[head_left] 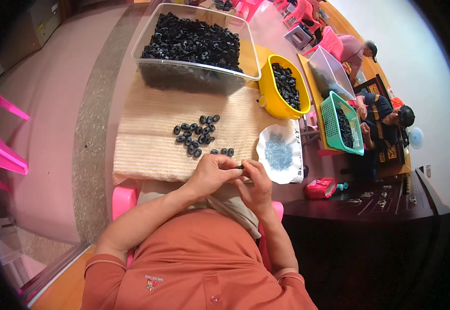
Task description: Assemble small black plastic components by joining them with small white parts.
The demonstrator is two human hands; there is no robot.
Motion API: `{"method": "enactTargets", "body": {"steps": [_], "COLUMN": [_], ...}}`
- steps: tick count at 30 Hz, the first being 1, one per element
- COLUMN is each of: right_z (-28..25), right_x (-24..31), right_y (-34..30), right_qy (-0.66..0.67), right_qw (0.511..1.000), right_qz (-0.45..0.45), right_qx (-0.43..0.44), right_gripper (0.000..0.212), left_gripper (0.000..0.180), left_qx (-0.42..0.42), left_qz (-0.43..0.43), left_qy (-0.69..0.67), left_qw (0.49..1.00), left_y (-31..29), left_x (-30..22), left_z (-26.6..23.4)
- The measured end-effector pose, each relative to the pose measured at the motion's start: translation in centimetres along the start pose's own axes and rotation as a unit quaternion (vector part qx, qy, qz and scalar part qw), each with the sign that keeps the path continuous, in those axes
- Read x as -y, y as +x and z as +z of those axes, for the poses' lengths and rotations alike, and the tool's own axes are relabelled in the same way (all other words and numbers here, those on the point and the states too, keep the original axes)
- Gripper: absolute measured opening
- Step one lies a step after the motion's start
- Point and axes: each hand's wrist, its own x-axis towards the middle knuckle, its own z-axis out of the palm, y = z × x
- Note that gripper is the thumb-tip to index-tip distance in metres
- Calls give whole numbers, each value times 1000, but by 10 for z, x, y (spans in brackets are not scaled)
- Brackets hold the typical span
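Observation:
At the table's near edge my two hands meet with fingertips pinched together. Between them is a small black plastic part, mostly covered by the fingers. My left hand grips it from the left, and my right hand closes on it from the right; anything else in the right fingers is too small to make out. Just beyond lies a loose group of black oval plastic parts, with several more close to my left fingers. Right of them, a white scalloped dish holds many thin, silvery-blue pieces.
A large clear bin full of black parts stands at the back of the cloth-covered table. A yellow basin of black parts sits to its right. Beyond are a green basket, a seated person and a pink stool.

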Motion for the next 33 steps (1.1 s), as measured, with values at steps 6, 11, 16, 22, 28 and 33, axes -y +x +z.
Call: {"method": "enactTargets", "body": {"steps": [6,11,16,22,28,33], "right_z": [9,11,12,10,10,11], "right_x": [-2,2,2,1,2,0], "right_y": [2,7,8,7,5,3], "right_qy": [-119,-122,-113,-103,-92,-101], "right_qw": [989,988,989,990,992,991], "right_qz": [-71,-85,-79,-82,-58,-65], "right_qx": [-50,-52,-47,-45,-64,-61], "right_gripper": [42,35,38,41,45,42], "left_gripper": [13,14,14,19,25,25], "left_qx": [1,-8,-31,-40,-40,-27], "left_qz": [-12,-12,-16,-1,4,13], "left_qy": [-23,-55,-72,-58,-31,-16], "left_qw": [1000,998,997,998,999,999], "left_y": [1,1,1,1,0,2], "left_x": [2,6,6,6,5,10], "left_z": [-1,-2,0,2,2,0]}}
